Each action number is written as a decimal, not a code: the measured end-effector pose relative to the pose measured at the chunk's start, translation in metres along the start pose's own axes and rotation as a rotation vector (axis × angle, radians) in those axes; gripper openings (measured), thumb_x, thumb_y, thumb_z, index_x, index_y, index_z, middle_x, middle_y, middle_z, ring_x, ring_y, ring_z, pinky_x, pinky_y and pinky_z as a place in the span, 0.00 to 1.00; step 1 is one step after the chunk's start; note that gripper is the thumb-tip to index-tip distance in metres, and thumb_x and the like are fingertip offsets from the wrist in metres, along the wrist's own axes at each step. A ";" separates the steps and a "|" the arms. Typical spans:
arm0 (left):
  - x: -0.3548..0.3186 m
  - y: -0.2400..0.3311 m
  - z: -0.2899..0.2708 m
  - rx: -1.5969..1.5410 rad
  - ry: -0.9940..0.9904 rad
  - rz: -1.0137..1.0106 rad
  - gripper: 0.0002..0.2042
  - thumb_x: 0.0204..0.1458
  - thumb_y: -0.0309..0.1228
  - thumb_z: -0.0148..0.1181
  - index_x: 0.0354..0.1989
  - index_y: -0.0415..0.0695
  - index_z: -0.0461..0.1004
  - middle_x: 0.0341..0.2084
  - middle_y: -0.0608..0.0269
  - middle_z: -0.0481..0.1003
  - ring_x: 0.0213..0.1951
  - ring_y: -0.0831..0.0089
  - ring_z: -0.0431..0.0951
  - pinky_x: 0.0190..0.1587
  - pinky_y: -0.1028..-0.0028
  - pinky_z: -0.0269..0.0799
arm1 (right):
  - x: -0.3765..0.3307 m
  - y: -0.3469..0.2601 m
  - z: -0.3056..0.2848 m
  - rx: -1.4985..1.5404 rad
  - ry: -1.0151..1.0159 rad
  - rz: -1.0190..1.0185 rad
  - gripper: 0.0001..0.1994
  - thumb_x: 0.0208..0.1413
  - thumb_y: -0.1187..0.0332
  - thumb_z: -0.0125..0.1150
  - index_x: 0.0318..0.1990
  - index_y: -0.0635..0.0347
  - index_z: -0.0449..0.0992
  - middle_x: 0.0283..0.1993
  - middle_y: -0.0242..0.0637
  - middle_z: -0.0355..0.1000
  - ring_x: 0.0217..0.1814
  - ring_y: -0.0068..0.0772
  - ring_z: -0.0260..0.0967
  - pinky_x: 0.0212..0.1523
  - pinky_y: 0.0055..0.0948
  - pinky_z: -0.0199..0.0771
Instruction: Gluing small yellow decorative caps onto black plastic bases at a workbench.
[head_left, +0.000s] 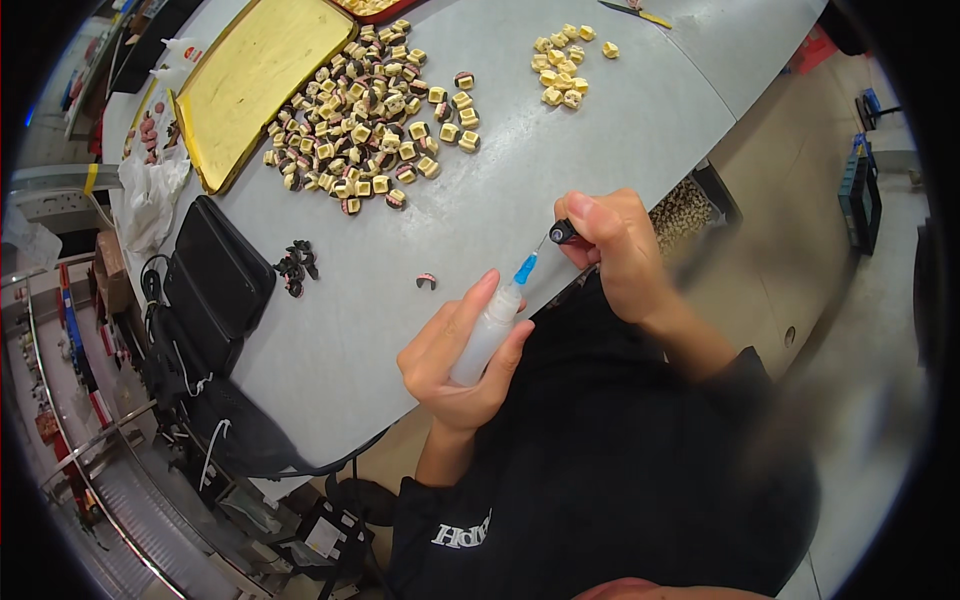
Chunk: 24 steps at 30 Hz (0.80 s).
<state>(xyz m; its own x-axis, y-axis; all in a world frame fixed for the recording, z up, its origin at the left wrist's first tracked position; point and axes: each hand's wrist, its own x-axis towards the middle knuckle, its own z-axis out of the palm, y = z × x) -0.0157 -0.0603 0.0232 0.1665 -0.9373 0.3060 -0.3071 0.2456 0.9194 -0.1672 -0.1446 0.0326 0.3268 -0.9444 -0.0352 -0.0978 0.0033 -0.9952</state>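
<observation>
Left hand (455,365) gripping a squeeze bottle (487,335), its needle tip at a small black part (563,232) pinched in the right hand (618,255), many cream blocks (370,105) heaped on the table (500,200) beyond.

The person wears a black top with white lettering on the chest, both forearms bare to the elbow.

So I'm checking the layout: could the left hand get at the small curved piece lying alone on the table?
Probably yes: the curved piece lies on bare table just beyond the left hand, nothing between, though its fingers grip a squeeze bottle.
</observation>
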 end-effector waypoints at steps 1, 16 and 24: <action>0.000 0.000 0.000 0.001 -0.002 0.003 0.18 0.38 0.18 0.61 0.42 0.29 0.71 0.27 0.49 0.75 0.28 0.66 0.78 0.33 0.77 0.71 | 0.000 0.000 0.000 0.000 -0.001 0.000 0.24 0.56 0.54 0.37 0.12 0.61 0.51 0.10 0.28 0.48 0.14 0.18 0.41 0.17 0.24 0.40; 0.000 -0.003 0.004 -0.009 0.037 0.029 0.20 0.34 0.18 0.65 0.41 0.32 0.72 0.23 0.53 0.76 0.24 0.70 0.76 0.29 0.78 0.70 | 0.000 0.001 0.002 0.033 0.012 0.011 0.24 0.55 0.56 0.39 0.12 0.60 0.52 0.11 0.27 0.48 0.14 0.17 0.41 0.16 0.23 0.40; 0.001 -0.002 0.002 0.000 0.028 0.033 0.20 0.35 0.18 0.65 0.41 0.33 0.72 0.22 0.53 0.76 0.25 0.69 0.77 0.29 0.78 0.70 | 0.000 -0.003 0.003 0.030 0.010 0.034 0.25 0.55 0.54 0.38 0.11 0.60 0.54 0.11 0.26 0.50 0.15 0.16 0.42 0.17 0.21 0.39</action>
<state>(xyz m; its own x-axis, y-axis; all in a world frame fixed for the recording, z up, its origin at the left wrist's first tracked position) -0.0172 -0.0622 0.0210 0.1826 -0.9214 0.3430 -0.3125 0.2764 0.9088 -0.1645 -0.1442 0.0349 0.3148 -0.9467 -0.0679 -0.0800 0.0448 -0.9958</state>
